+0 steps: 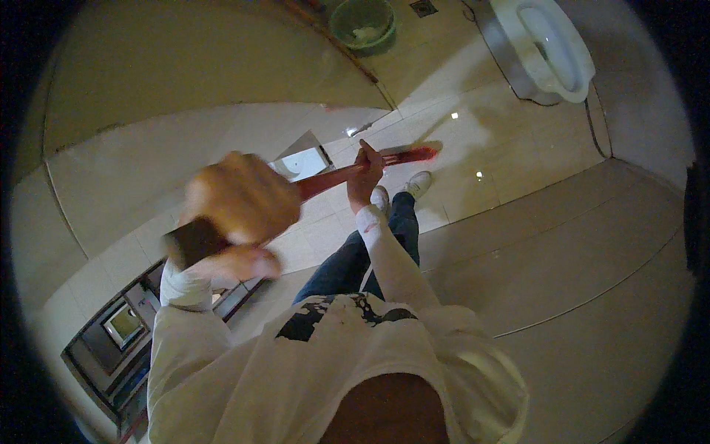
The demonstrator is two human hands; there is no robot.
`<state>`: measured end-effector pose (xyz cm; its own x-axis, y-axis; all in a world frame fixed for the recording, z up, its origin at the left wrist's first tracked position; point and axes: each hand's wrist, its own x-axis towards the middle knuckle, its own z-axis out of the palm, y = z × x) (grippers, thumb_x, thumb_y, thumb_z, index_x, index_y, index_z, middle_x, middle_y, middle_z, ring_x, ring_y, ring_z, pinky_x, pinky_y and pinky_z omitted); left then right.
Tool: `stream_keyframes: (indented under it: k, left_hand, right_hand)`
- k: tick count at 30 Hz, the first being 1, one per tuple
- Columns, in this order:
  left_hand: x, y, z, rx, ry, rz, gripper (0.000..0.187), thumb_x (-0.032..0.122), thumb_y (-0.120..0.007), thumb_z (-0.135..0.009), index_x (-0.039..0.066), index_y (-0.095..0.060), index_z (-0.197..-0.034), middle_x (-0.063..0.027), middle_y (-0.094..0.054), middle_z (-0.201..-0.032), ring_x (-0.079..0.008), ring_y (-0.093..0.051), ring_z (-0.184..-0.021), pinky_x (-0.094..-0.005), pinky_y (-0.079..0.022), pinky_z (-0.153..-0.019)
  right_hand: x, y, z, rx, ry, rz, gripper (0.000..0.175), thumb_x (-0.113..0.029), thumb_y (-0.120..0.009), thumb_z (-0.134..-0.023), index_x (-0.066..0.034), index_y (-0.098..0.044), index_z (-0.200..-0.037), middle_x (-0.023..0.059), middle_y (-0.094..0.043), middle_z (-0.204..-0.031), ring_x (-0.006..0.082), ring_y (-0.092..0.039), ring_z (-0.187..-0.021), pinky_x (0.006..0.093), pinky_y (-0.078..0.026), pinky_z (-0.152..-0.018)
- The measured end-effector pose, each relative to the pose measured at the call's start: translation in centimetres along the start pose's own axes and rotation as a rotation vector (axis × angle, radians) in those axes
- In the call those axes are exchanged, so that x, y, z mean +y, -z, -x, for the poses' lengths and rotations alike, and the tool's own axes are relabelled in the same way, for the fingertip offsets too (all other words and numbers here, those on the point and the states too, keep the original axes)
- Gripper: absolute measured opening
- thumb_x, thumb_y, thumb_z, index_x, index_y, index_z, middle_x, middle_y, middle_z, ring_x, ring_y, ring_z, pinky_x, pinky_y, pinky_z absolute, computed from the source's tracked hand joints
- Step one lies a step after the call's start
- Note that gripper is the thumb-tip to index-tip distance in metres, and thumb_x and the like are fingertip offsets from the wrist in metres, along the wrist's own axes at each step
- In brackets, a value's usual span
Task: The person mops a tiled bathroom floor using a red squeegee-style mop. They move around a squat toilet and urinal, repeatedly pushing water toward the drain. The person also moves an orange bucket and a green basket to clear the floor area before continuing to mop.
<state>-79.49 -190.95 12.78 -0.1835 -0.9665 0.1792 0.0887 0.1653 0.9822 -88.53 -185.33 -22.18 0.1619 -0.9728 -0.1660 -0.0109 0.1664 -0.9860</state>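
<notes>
A long red pole (324, 182) crosses in front of me at a slant. Its dark upper end (194, 242) sticks out beside my left hand (241, 200), which is blurred, close to the camera and closed around the pole. Farther down, my right hand (366, 169) grips the same pole. The pole's far end, a narrow red head (419, 155), is at the tiled floor (471, 144) just beyond my shoes; whether it has bristles is unclear. A white rectangular object (302, 164) lies behind the pole, partly hidden by it.
A green bucket (363, 25) with something pale inside stands at the top, near a floor drain (423, 8). The white toilet (546, 50) is at upper right, with a hose (593, 130) beside it. Dark-framed shelving (111, 333) is at lower left. Walls rise at left and right.
</notes>
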Motion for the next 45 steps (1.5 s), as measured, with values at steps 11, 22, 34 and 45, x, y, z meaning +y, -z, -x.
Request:
stream_keyframes:
  k: [11, 22, 34, 45]
  left_hand:
    - [-6.0, -4.7, 10.4, -0.316, -0.162, -0.213, 0.018, 0.014, -0.069, -0.064, 0.008, -0.052, -0.061, -0.0059, -0.047, -0.059, -0.0251, -0.05, -0.062, -0.039, -0.042, -0.071]
    - [9.3, -1.9, 19.1, 0.192, -0.365, -0.095, 0.038, 0.009, -0.065, -0.082, 0.008, -0.041, -0.052, -0.0008, -0.035, -0.042, -0.02, -0.038, -0.034, -0.0317, -0.032, -0.036]
    - [3.6, -8.0, 21.3, 0.858, -0.061, -0.867, 0.034, -0.002, -0.067, -0.065, 0.008, -0.038, -0.05, -0.0032, -0.033, -0.045, -0.0198, -0.039, -0.037, -0.0342, -0.028, -0.037]
    - [-13.8, -14.8, 0.1, 0.791, 0.285, -0.652, 0.008, 0.013, -0.064, -0.059, 0.013, -0.065, -0.067, -0.0054, -0.06, -0.062, -0.0234, -0.06, -0.059, -0.0367, -0.047, -0.052]
  right_hand:
    - [5.1, 2.9, -12.7, 0.021, 0.651, 0.309, 0.018, -0.003, -0.055, -0.086, -0.0041, -0.066, -0.1, 0.0025, -0.053, -0.073, 0.0163, -0.051, -0.067, 0.0264, -0.043, -0.064]
    - [-2.6, -4.7, 9.1, -0.252, -0.063, -0.275, 0.013, -0.01, -0.059, -0.085, -0.0023, -0.056, -0.096, 0.0054, -0.056, -0.08, 0.0178, -0.053, -0.075, 0.0303, -0.044, -0.066]
    - [-4.9, -8.0, 20.2, -1.028, -0.307, -0.332, 0.017, -0.004, -0.072, -0.075, -0.0006, -0.06, -0.087, 0.0043, -0.058, -0.086, 0.0165, -0.057, -0.081, 0.0293, -0.047, -0.072]
    - [1.9, 6.7, -0.8, -1.202, -0.266, 0.249, 0.017, -0.017, -0.065, -0.084, -0.0023, -0.062, -0.092, 0.0022, -0.06, -0.084, 0.0133, -0.054, -0.074, 0.0257, -0.045, -0.07]
